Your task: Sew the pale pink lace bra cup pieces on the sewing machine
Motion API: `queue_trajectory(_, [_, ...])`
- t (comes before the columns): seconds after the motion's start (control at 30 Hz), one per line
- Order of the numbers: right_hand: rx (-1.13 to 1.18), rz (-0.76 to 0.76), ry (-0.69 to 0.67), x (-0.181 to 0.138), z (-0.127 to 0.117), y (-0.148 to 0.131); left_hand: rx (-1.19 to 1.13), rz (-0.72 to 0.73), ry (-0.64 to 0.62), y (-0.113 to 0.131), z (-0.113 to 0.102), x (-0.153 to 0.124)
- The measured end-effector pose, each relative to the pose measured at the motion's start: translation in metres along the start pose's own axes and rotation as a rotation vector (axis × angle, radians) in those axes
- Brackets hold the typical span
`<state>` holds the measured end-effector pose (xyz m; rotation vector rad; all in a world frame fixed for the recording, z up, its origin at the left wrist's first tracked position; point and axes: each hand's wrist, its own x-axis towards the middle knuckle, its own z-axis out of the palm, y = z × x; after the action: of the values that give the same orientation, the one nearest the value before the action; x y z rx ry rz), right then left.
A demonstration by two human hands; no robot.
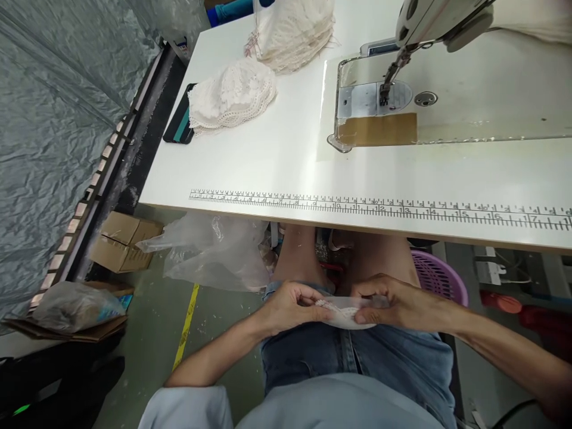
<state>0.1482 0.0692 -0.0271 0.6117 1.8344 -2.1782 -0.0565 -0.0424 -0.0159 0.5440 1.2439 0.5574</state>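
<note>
Over my lap, a small white piece of fabric with a lacy edge [346, 317] is stretched between both hands. My left hand [297, 307] pinches its left end between thumb and fingers. At the other end my right hand [386, 304] is closed on it, thumb on top. Part of the cloth looks thin and see-through; the fingertips behind it are partly hidden. On the table lie a stack of white lace pieces [235, 95] and a larger pile of cream lace pieces [292, 33], both away from my hands.
A sewing machine [402, 71] stands on the white table [268, 161], whose front edge carries a printed ruler [379, 208]. Below are a clear plastic bag [214, 250], a purple basket [440, 277] and a cardboard box [123, 241]. A dark phone-like object [181, 119] lies partly under the lace stack.
</note>
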Motion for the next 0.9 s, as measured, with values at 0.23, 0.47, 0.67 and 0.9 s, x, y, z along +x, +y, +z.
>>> queue_trajectory(0.23, [-0.013,-0.026,0.012,0.006,0.002,0.002,0.068,0.029,0.009,0.005,0.000,-0.001])
queue_trajectory(0.47, [0.007,-0.038,-0.027,0.007,-0.001,-0.001,0.258,0.143,0.019,0.007,-0.005,-0.004])
queue_trajectory(0.67, [0.018,-0.038,-0.064,0.008,-0.004,-0.009,0.346,0.253,-0.001,0.014,-0.009,-0.007])
queue_trajectory(0.9, [0.056,-0.015,-0.028,0.006,-0.007,-0.005,0.216,0.257,0.035,0.013,-0.002,-0.005])
